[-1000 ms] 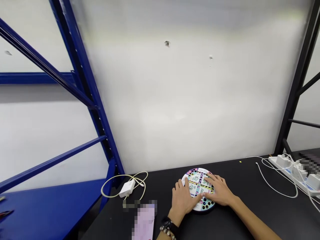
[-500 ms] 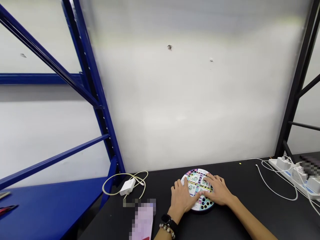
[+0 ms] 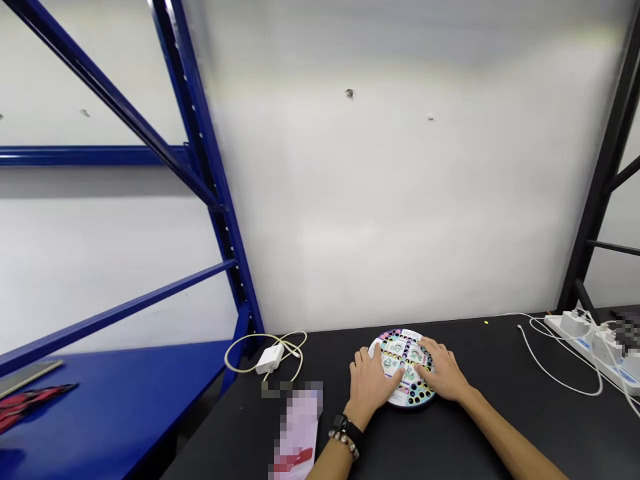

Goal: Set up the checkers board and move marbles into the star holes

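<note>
The round peg board (image 3: 400, 352) is lying on the counter (image 3: 475, 433) at 6 o'clock. The left hand (image 3: 369, 387) and right hand (image 3: 444, 377) are resting flat on it, each grip open. Uneven pressure risks tipping it or sliding it toward 9 o'clock.

White round board (image 3: 403, 363) ringed with black dots, on black table (image 3: 450, 440)

A glossy printed plastic disc (image 3: 404, 365) lies on a matt black tabletop (image 3: 480, 427) beside smooth blue-painted metal shelving (image 3: 210, 180).
</note>
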